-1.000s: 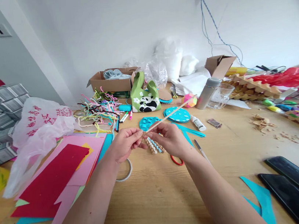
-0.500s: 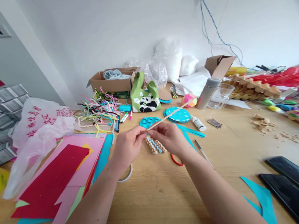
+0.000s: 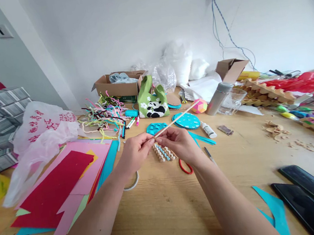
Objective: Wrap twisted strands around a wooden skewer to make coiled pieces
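A thin pale stick (image 3: 175, 120) slants up to the right from between my fingertips. My right hand (image 3: 177, 142) pinches it near its lower end. My left hand (image 3: 137, 151) is closed too, its thumb and fingers pressed together at the stick's lower tip. Just below and behind the hands lies a beaded piece (image 3: 164, 152) in brown, white and blue rows, partly covered by my right hand. A round blue piece with white marks (image 3: 186, 121) and a smaller blue piece (image 3: 156, 128) rest beyond the hands. Red scissor handles (image 3: 185, 166) show beside my right wrist.
Coloured paper (image 3: 58, 185) and a plastic bag (image 3: 43, 129) are on the left. A green panda bag (image 3: 153, 102) stands at the back, near fuzzy strips (image 3: 104, 115). To the right are a metal bottle (image 3: 219, 99), a glue bottle (image 3: 208, 130), egg cartons (image 3: 267, 90) and two phones (image 3: 304, 205).
The stick has tilted a little more steeply upward, its far end shifting left. Both hands keep nearly the same place and grip.
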A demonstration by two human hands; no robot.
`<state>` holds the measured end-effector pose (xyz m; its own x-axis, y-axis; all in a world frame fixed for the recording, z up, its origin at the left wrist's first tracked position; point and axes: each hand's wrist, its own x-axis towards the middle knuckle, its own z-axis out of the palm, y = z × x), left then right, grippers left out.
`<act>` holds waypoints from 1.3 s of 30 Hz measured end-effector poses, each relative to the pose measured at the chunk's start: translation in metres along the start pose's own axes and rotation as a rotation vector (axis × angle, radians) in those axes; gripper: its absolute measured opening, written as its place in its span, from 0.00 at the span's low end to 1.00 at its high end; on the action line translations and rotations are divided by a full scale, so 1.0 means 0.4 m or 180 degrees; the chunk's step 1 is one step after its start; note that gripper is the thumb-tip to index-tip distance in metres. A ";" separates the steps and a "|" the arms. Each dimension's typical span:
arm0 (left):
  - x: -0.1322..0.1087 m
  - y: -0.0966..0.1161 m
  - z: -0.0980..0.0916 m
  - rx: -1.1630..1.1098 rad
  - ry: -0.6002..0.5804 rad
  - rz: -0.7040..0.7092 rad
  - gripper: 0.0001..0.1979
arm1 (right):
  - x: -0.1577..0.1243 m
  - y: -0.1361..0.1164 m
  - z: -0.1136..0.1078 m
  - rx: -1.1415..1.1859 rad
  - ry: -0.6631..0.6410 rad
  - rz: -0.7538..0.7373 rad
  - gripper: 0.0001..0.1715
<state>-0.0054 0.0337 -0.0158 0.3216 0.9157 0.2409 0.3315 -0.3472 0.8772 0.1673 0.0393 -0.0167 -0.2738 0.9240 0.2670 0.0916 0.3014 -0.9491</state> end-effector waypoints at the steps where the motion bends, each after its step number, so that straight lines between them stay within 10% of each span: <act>1: 0.002 0.000 -0.001 -0.0202 -0.0071 -0.0076 0.13 | 0.000 -0.001 0.000 0.0029 -0.0017 0.0003 0.18; 13: 0.014 -0.013 -0.027 -0.2366 -0.1108 -0.0969 0.12 | -0.009 -0.019 -0.005 -0.0014 -0.0184 0.0006 0.18; 25: 0.002 -0.001 0.010 0.0228 0.0565 0.0548 0.06 | -0.003 -0.011 -0.004 0.0070 -0.0046 0.0182 0.18; 39: 0.009 -0.009 0.009 0.0101 0.0425 0.0350 0.07 | -0.001 -0.002 -0.011 -0.0190 -0.0083 0.0196 0.19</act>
<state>-0.0024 0.0375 -0.0196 0.2375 0.8898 0.3896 0.3294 -0.4511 0.8295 0.1715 0.0400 -0.0154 -0.2906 0.9350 0.2031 0.1658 0.2583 -0.9517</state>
